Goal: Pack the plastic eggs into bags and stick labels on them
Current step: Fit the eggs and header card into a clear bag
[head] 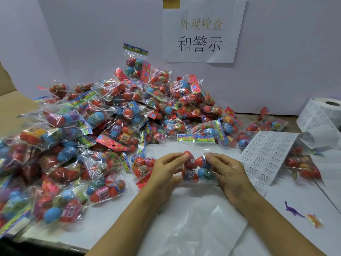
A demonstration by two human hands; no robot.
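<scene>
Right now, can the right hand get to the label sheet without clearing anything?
Probably yes. The label sheet lies just beside the right hand with nothing between them, but that hand and the left hand hold a bag of eggs, so it must let go first.

A pale lavender-grey flat wall panel (276, 52) stands upright behind the white work surface (184, 228). A white paper sheet with printed characters (202, 30) is fixed to this panel by a yellow tape strip (171, 3). Lighting is even and diffuse.

Clear bag of red and blue eggs (198, 168), held above table
</scene>
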